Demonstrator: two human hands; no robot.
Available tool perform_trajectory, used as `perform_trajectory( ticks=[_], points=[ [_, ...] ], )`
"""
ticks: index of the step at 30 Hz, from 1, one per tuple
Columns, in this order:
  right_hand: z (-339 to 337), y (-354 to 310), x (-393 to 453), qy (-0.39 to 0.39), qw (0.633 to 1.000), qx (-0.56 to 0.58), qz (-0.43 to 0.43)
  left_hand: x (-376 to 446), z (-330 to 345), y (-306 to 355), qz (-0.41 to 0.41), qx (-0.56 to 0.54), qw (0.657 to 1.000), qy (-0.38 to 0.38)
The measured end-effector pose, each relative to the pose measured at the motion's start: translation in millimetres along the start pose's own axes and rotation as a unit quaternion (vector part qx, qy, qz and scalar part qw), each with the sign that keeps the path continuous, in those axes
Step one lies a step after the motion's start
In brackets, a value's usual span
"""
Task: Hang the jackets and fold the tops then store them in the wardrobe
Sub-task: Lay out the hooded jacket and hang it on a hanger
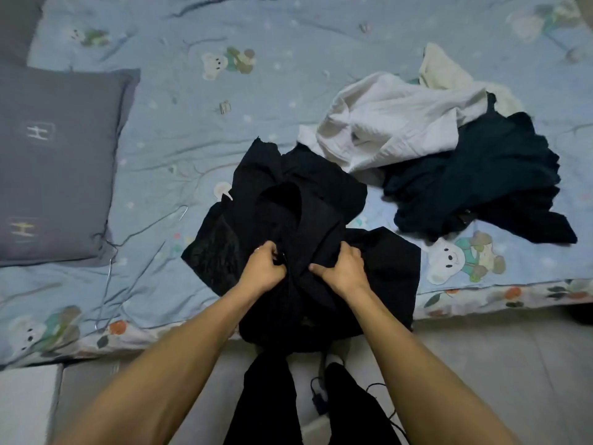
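Note:
A crumpled black jacket [308, 200] lies on the near edge of the bed, part of it hanging over the side. My left hand [263, 268] grips its fabric near the middle, fingers curled. Close beside it, my right hand [345, 268] pinches a fold of the same jacket. To the right, a white top [391, 123] lies in a heap, partly over a dark teal garment [491, 181]. A thin wire hanger [109, 271] lies on the sheet to the left of the jacket.
The bed has a light blue sheet [224, 123] printed with bears. A grey pillow [57, 165] lies at the left. A cream cloth [446, 69] sits behind the white top. Below, a tiled floor [481, 364] with a black cable [321, 399] by my legs.

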State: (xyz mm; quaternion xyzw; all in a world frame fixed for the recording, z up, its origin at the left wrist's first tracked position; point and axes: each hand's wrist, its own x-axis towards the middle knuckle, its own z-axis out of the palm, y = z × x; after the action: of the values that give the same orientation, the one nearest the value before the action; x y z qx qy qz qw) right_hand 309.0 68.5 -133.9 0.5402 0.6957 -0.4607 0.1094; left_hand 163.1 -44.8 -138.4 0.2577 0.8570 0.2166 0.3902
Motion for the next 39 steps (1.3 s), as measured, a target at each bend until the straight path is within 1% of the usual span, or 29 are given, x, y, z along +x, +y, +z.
perform_trajectory(
  ticks=[2, 5, 7, 8, 10, 12, 15, 17, 19, 22, 24, 25, 28, 30, 31, 34, 36, 39],
  points=[
    [6, 9, 16, -0.017, 0.998, -0.06, 0.007, 14, 12, -5, -0.072, -0.004, 0.997, 0.014],
    [6, 13, 34, -0.048, 0.99, -0.131, 0.037, 32, 25, -11, -0.174, -0.017, 0.984, -0.019],
    [4, 11, 44, -0.066, 0.987, -0.132, 0.057, 41, 29, -9, -0.202, -0.034, 0.977, -0.063],
    [2, 9, 47, -0.075, 0.988, -0.122, 0.052, 44, 29, -6, -0.207, -0.047, 0.973, -0.087],
    [-2, 9, 48, -0.091, 0.993, -0.068, 0.026, 48, 28, 1, -0.195, -0.079, 0.968, -0.14],
    [-9, 10, 40, -0.092, 0.996, -0.014, -0.008, 48, 26, 8, -0.144, -0.094, 0.971, -0.168],
    [-23, 15, 24, -0.048, 0.998, 0.018, -0.038, 44, 30, 23, -0.064, -0.097, 0.978, -0.176],
    [-37, 19, 15, 0.006, 0.999, 0.022, -0.045, 37, 30, 39, -0.013, -0.116, 0.981, -0.156],
    [-56, 18, 5, 0.069, 0.996, -0.004, -0.054, 28, 24, 55, 0.026, -0.116, 0.986, -0.121],
    [-83, 3, -8, 0.139, 0.986, -0.057, -0.075, 14, 1, 79, 0.062, -0.074, 0.995, -0.035],
    [-106, -21, -22, 0.182, 0.974, -0.074, -0.112, 0, -27, 112, 0.114, -0.034, 0.992, 0.031],
    [-107, -28, -20, 0.191, 0.971, -0.082, -0.116, -2, -34, 121, 0.123, -0.018, 0.991, 0.051],
    [-138, -67, -42, 0.244, 0.955, -0.044, -0.161, -26, -79, 172, 0.182, 0.014, 0.976, 0.121],
    [-160, -90, -56, 0.271, 0.943, -0.016, -0.195, -41, -108, 199, 0.204, 0.017, 0.964, 0.168],
    [-168, -97, -62, 0.278, 0.939, -0.012, -0.204, -48, -118, 210, 0.201, 0.019, 0.961, 0.186],
    [-202, -125, -80, 0.306, 0.923, -0.007, -0.234, -72, -156, 243, 0.229, 0.04, 0.941, 0.245],
    [-223, -138, -99, 0.328, 0.911, 0.012, -0.25, -98, -181, 259, 0.246, 0.056, 0.929, 0.271],
    [-239, -153, -118, 0.344, 0.902, 0.013, -0.26, -122, -212, 267, 0.262, 0.085, 0.919, 0.283]
  ],
)
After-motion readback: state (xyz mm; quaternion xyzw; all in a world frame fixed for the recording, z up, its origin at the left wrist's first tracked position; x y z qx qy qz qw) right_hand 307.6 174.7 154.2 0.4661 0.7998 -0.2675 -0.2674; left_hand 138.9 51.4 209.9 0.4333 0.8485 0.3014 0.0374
